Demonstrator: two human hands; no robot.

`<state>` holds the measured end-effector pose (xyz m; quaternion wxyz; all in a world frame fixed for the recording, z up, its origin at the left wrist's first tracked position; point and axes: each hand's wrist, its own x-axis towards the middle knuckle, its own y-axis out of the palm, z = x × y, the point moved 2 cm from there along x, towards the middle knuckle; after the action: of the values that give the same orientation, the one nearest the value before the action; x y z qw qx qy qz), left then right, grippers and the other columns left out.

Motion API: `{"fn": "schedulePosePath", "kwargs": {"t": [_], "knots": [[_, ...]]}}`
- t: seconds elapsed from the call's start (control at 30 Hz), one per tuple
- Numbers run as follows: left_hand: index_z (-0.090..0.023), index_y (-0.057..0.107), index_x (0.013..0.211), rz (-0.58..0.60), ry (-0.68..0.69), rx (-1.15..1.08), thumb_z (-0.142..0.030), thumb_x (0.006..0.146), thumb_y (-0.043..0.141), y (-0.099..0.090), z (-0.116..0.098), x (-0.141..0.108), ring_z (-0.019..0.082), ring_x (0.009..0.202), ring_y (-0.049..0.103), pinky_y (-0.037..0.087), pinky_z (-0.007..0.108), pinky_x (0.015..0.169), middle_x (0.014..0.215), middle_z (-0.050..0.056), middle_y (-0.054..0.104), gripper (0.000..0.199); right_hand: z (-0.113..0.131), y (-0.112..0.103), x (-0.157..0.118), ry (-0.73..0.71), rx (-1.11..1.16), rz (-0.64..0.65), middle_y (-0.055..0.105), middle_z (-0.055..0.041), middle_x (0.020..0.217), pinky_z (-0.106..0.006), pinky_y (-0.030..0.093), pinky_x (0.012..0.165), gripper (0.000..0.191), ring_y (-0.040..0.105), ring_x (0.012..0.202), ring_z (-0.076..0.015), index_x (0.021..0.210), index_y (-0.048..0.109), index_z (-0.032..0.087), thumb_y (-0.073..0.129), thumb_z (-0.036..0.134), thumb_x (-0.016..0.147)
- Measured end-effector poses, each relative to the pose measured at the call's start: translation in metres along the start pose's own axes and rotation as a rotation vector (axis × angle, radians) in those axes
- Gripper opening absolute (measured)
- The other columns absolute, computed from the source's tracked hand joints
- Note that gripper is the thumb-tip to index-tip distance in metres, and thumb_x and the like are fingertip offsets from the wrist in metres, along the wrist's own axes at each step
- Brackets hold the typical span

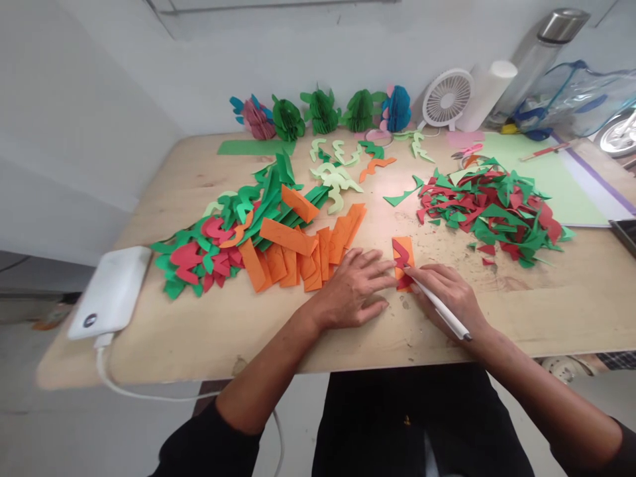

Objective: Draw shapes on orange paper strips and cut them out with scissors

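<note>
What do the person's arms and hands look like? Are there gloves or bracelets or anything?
No gloves: the left hand and right hand are bare, and no watch or bracelet shows at either wrist. The forearms are bare too, up to a black left sleeve and a dark right sleeve, which the picture's edge cuts off.

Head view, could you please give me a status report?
Right hand holding pen, tip at red cutout. Left hand spread beside orange strip. Cutout lying on strip. Scrap pile off to the right.
</note>
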<state>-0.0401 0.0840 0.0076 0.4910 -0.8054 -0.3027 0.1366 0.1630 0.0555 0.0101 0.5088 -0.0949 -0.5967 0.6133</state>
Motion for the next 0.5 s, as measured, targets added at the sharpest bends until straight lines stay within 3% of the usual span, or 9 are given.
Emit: {"fn": "schedulePosePath", "kwargs": {"t": [0.13, 0.33, 0.5], "knots": [[-0.027, 0.059, 0.126, -0.002, -0.004, -0.007, -0.034, 0.087, 0.054, 0.0, 0.0, 0.0, 0.029, 0.139, 0.032, 0.017, 0.053, 0.114, 0.147, 0.003, 0.048, 0.04, 0.0, -0.002, 0.002, 0.098, 0.095, 0.015, 0.074, -0.0078, 0.085, -0.036, 0.055, 0.075, 0.024, 0.069, 0.081, -0.022, 0.109, 0.067, 0.02, 0.05, 0.018, 0.093], [-0.027, 0.059, 0.126, -0.013, 0.004, 0.001, -0.034, 0.086, 0.056, 0.0, 0.001, 0.0, 0.03, 0.139, 0.033, 0.019, 0.054, 0.114, 0.146, 0.003, 0.049, 0.04, 0.001, -0.005, 0.007, 0.397, 0.381, -0.043, 0.075, -0.0085, 0.1, -0.036, 0.057, 0.08, 0.019, 0.071, 0.093, -0.0227, 0.104, 0.069, 0.022, 0.053, 0.026, 0.093], [-0.028, 0.06, 0.126, -0.018, 0.002, 0.003, -0.033, 0.085, 0.057, -0.001, 0.001, 0.0, 0.031, 0.139, 0.033, 0.021, 0.055, 0.113, 0.145, 0.004, 0.05, 0.041, 0.001, 0.001, 0.011, 0.497, 0.452, -0.042, 0.075, -0.0073, 0.091, -0.034, 0.057, 0.071, 0.018, 0.071, 0.079, -0.021, 0.096, 0.069, 0.021, 0.055, 0.031, 0.092]]}}
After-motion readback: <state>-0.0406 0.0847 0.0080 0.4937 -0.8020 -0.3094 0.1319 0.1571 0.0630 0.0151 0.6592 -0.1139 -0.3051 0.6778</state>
